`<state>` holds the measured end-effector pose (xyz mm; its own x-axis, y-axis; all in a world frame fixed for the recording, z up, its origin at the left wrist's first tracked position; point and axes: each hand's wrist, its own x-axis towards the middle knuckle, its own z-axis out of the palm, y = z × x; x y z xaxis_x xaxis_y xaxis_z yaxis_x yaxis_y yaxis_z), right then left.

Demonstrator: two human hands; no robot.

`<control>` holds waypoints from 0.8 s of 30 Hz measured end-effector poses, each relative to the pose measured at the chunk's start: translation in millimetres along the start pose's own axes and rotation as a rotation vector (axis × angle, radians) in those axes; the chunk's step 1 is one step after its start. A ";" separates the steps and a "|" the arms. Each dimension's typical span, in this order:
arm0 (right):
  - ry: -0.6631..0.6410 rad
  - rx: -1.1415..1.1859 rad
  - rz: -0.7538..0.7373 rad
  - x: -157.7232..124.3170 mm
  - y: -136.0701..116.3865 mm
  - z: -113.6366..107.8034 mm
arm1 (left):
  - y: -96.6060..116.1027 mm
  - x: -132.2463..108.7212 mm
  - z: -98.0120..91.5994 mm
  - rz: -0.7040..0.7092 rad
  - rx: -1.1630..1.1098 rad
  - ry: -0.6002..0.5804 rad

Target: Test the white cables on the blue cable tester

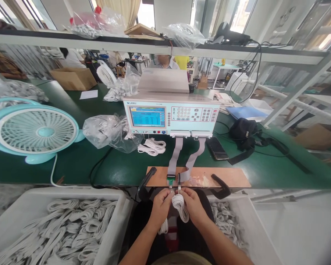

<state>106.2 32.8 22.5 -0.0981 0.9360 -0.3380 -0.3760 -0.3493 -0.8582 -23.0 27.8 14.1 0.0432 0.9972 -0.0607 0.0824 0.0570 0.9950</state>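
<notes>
My left hand (162, 205) pinches a white cable's plug end just below a small green circuit board (170, 182) on a grey ribbon cable (174, 158). Part of a white coil (163, 227) hangs under that hand. My right hand (193, 207) is closed on a white plug end at the second ribbon's dark connector (179, 179), and a coiled white cable (180, 208) dangles in front of its fingers. Whether each plug is fully seated, I cannot tell. Both ribbons run up to the tester (169, 116), whose blue screen is lit.
Two black clamps (147, 182) hold a wooden board (231, 176) at the table edge. White bins (118, 217) of coiled cables stand on both sides. On the table are a turquoise fan (41, 129), bagged cables (105, 132), a loose coil (151, 147) and a phone (217, 149).
</notes>
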 end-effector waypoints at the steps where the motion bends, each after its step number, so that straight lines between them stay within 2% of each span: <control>1: -0.011 -0.011 0.004 -0.6 -1.1 -0.4 | -2.4 -0.2 1.3 -0.027 -0.026 0.039; 4: -0.047 -0.067 -0.008 -1.9 -5.1 -1.1 | -9.1 -0.4 5.0 -0.071 -0.075 0.124; 9: -0.075 -0.102 -0.022 -0.6 -7.3 -1.6 | -13.6 1.3 7.2 -0.060 -0.093 0.183; 24: -0.084 -0.148 -0.039 1.9 -6.0 -4.4 | -19.1 2.8 11.8 -0.176 -0.283 0.201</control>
<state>112.4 36.5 25.3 -0.1652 0.9471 -0.2753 -0.2423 -0.3096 -0.9195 -12.7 29.0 -6.1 -0.1453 0.9590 -0.2434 -0.2076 0.2110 0.9552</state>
